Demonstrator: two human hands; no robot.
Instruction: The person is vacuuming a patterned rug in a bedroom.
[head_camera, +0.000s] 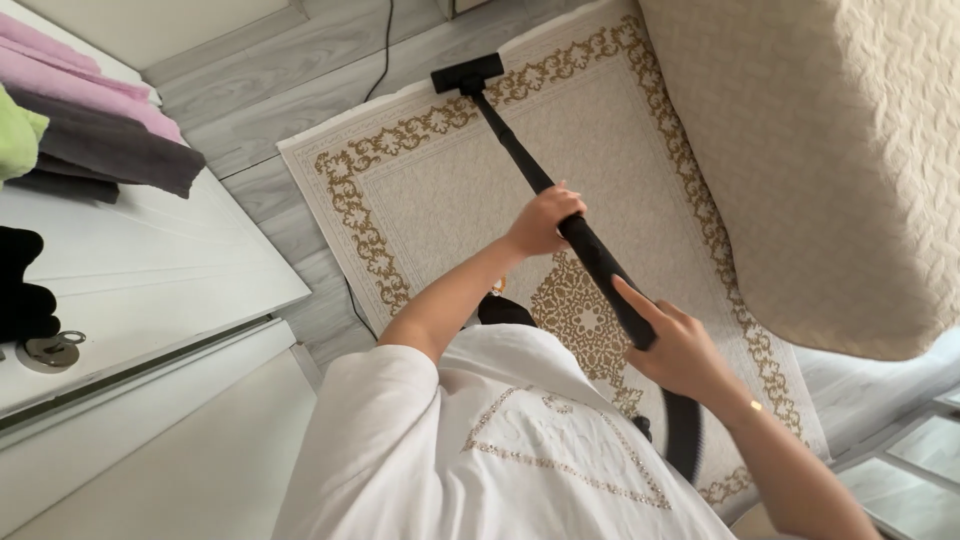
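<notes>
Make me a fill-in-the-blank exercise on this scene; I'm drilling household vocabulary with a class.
1. The left hand and the right hand both hold the black vacuum wand, with the ___ hand nearer its floor head.
2. The floor head rests at the edge of a cream rug with a ___ ornamental border.
3. Folded towels lie on a ___ cabinet.

Missing words: left; gold; white.

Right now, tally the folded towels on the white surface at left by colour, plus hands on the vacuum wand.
Pink towels: 2
Grey towels: 1
Green towels: 1
Hands on the vacuum wand: 2, left hand and right hand
Total: 6
</notes>
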